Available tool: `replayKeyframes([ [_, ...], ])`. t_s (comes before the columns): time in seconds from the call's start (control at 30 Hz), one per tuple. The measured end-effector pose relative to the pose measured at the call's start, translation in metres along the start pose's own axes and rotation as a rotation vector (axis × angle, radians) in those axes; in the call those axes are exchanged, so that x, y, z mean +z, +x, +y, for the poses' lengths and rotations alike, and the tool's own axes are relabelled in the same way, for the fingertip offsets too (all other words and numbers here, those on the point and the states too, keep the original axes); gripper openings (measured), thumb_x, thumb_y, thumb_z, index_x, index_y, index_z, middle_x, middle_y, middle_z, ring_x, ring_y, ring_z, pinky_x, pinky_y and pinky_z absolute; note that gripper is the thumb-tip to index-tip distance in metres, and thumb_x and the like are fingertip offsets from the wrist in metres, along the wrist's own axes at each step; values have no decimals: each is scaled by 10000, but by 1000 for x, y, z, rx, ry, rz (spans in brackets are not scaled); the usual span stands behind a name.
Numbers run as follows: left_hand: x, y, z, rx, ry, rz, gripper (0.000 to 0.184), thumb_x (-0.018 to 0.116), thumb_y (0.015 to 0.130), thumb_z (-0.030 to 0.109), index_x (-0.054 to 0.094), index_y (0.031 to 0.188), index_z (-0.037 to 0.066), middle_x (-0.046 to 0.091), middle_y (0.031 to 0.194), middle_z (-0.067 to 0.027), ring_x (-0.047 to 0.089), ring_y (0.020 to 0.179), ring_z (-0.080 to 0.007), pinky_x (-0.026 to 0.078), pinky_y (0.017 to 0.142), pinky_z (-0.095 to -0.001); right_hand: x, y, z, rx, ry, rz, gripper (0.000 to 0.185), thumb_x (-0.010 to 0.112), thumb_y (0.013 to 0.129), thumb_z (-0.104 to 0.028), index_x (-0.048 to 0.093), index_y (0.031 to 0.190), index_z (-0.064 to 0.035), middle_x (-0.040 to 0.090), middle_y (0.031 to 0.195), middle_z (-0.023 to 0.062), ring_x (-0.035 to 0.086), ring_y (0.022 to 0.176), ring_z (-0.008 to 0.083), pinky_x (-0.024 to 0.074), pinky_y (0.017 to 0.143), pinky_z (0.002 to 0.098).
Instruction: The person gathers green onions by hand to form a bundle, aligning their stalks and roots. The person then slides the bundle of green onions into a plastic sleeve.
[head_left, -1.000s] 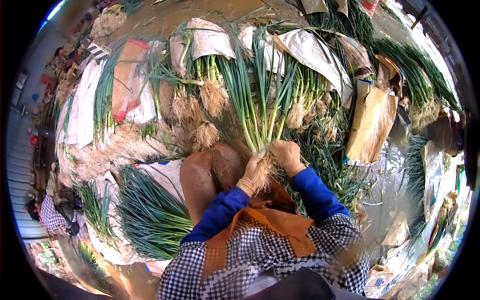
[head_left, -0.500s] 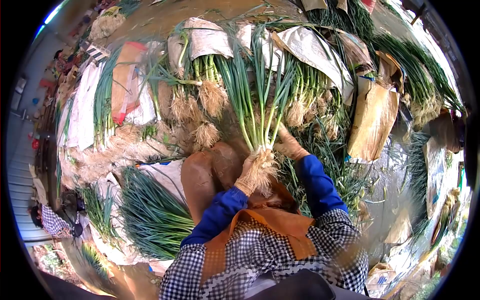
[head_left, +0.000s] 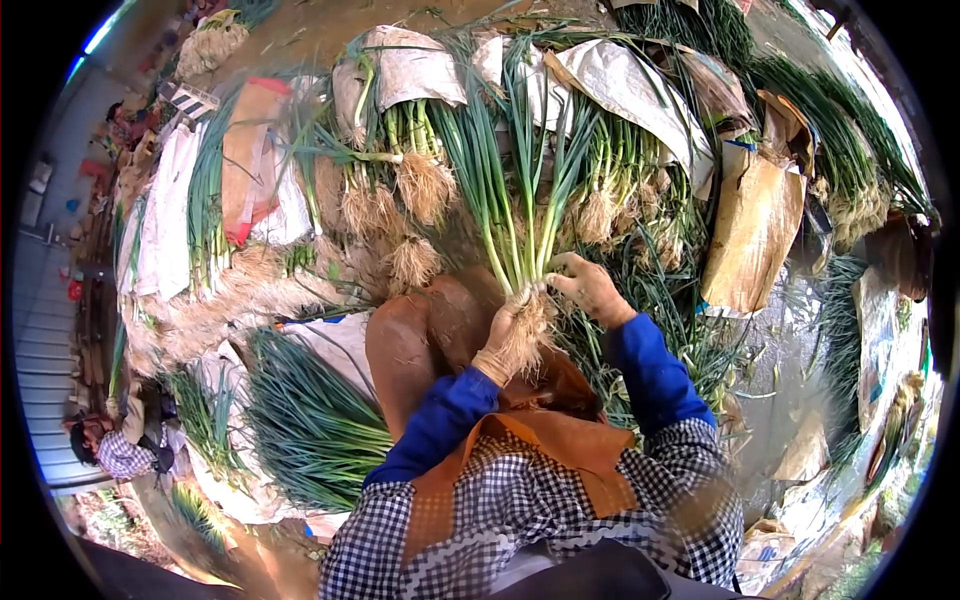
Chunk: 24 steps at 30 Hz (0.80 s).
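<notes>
A bunch of green onions (head_left: pixel 522 225) stands in front of me, green tops pointing away and pale roots toward my body. My left hand (head_left: pixel 503 340) is closed around its base, beside the hanging roots. My right hand (head_left: pixel 588 287) is at the right side of the white stems, thumb and index finger bent toward them; whether it pinches a thin piece there is too small to tell. Beyond lie more onions (head_left: pixel 415 130) with bushy roots, partly under white sacking (head_left: pixel 640 95).
A big pile of green onions (head_left: pixel 310 420) lies at my left on a pale sheet. Loose leaves (head_left: pixel 655 350) cover the ground at my right, near a brown paper sack (head_left: pixel 755 235). Another person (head_left: pixel 120 450) is at the far left.
My right hand first left the stem base, dipping behind the bunch's right side, and is now back beside the stems with fingers bent. My left hand still holds the bunch.
</notes>
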<state>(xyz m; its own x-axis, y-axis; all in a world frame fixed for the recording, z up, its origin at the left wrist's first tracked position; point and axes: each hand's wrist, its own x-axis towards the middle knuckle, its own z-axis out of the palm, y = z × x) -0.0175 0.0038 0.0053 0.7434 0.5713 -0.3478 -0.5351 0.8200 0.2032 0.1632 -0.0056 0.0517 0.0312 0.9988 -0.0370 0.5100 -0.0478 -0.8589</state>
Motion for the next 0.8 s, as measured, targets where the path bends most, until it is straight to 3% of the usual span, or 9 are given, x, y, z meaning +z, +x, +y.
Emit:
replayKeyframes([
  [0.2, -10, 4, -4, 79, 112, 128, 198, 494, 921, 217, 568, 992, 48, 559, 705, -8, 539, 566, -107, 467, 475, -239, 6, 11, 2, -41, -205, -222, 328, 583, 829, -340, 607, 923, -26, 624, 826, 192, 608, 800, 339, 468, 718, 394],
  [0.27, -3, 1, -4, 76, 68, 65, 217, 493, 921, 213, 571, 1019, 36, 584, 754, -24, 557, 587, -118, 472, 479, -240, 22, 7, 29, -143, -109, -4, 267, 545, 875, -276, 610, 906, -18, 623, 758, 155, 612, 699, 277, 471, 623, 355],
  [0.37, 11, -2, -2, 61, 21, 150, 227, 495, 921, 211, 557, 1059, 41, 632, 851, -56, 624, 705, -160, 471, 447, -238, -3, -25, -19, 203, 626, -73, 219, 476, 918, -213, 584, 811, -56, 484, 611, -34, 406, 484, 37, 324, 437, 197],
  [0.47, -4, 6, -3, 82, -9, 140, 254, 495, 919, 203, 543, 1069, 4, 623, 892, -93, 628, 739, -192, 483, 457, -244, -40, -73, -12, 108, 993, -80, 225, 483, 908, -215, 521, 718, -100, 400, 532, -52, 322, 415, 43, 232, 381, 220],
  [0.5, -5, 7, -3, 76, -57, 118, 266, 493, 917, 194, 529, 1074, -19, 612, 930, -122, 627, 746, -220, 500, 469, -251, -54, -85, -3, -114, 1074, -77, 261, 513, 889, -234, 487, 662, -109, 376, 492, -41, 319, 395, 70, 226, 373, 234],
  [0.57, -11, 8, -1, 51, -46, 81, 266, 492, 917, 188, 525, 1080, -19, 608, 937, -127, 625, 756, -223, 507, 476, -253, -89, -102, 42, -301, 1138, 102, 269, 532, 873, -253, 487, 662, -92, 407, 500, -3, 312, 374, 100, 240, 355, 264],
  [0.63, -10, 6, 0, 34, -39, 46, 266, 490, 917, 183, 522, 1086, -20, 604, 943, -132, 623, 766, -226, 513, 483, -256, -125, -121, 94, -186, 1172, 433, 230, 533, 873, -254, 507, 724, -81, 443, 575, 9, 361, 446, 113, 286, 416, 266],
  [0.73, -2, 3, 0, 25, -106, -29, 267, 488, 916, 182, 522, 1087, -20, 600, 936, -137, 615, 776, -223, 519, 488, -252, -178, -156, 186, 255, 931, 1074, 198, 535, 873, -255, 537, 817, -65, 498, 689, 26, 435, 554, 133, 355, 508, 270],
  [0.8, -1, 5, -3, 78, -67, 179, 266, 484, 918, 190, 528, 1082, -16, 596, 932, -140, 607, 766, -218, 510, 485, -240, -191, -175, 217, 664, 426, 1325, 203, 536, 873, -256, 558, 879, -55, 534, 764, 38, 484, 626, 145, 401, 569, 273],
])
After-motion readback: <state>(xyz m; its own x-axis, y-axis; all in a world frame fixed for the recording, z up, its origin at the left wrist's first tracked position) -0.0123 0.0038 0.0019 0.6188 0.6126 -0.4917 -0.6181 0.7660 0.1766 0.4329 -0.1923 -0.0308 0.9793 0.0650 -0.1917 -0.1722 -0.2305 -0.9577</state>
